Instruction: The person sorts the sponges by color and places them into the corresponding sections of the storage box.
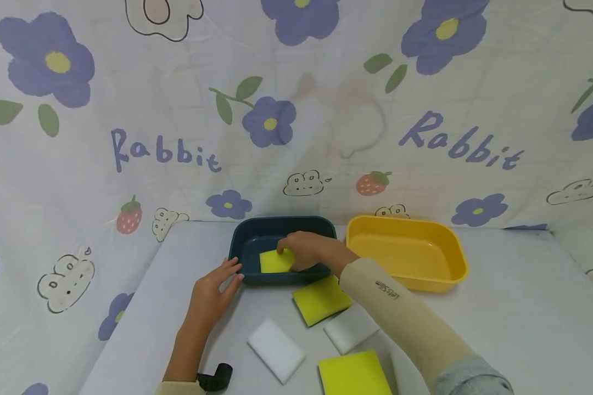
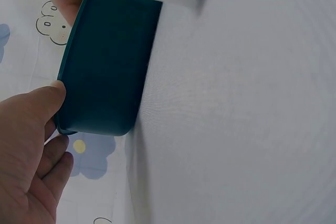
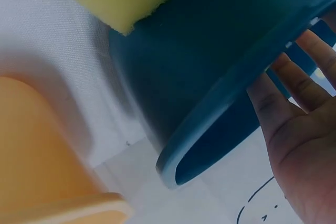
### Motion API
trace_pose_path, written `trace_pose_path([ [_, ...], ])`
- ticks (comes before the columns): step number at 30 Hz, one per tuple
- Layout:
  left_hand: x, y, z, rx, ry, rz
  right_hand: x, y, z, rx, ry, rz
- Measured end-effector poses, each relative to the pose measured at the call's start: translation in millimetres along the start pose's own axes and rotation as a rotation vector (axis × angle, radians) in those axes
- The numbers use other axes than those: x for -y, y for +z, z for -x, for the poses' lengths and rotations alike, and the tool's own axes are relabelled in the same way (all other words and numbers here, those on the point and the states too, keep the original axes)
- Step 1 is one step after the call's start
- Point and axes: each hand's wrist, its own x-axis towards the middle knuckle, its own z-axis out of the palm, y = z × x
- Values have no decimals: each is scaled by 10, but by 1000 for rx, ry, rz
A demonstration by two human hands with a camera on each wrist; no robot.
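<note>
Your right arm wears a beige sleeve (image 1: 405, 315) with small dark lettering, under a grey-blue cuff (image 1: 471, 378). A black strap (image 1: 216, 377) sits at your left wrist.

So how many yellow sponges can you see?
3. One sponge is in the blue tub under the right hand, one lies just before the tub, one at the near edge.
</note>
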Motion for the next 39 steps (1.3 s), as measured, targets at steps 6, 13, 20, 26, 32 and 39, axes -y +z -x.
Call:
trace_pose_path([
  [6, 9, -22, 12, -12, -15, -1, 57, 26, -84, 11, -18, -4],
  [13, 9, 17, 37, 16, -25, 12, 128, 73, -118, 63, 5, 36],
  [20, 38, 25, 44, -14, 7, -4, 236, 43, -142, 98, 0, 69],
  [26, 41, 18, 14, 2, 1, 9, 321, 35, -166, 92, 20, 49],
  [32, 56, 3, 10, 9, -22, 0, 350, 57, -216, 80, 16, 54],
  [39, 56, 16, 10, 10, -24, -11, 275, -24, -177, 84, -20, 5],
])
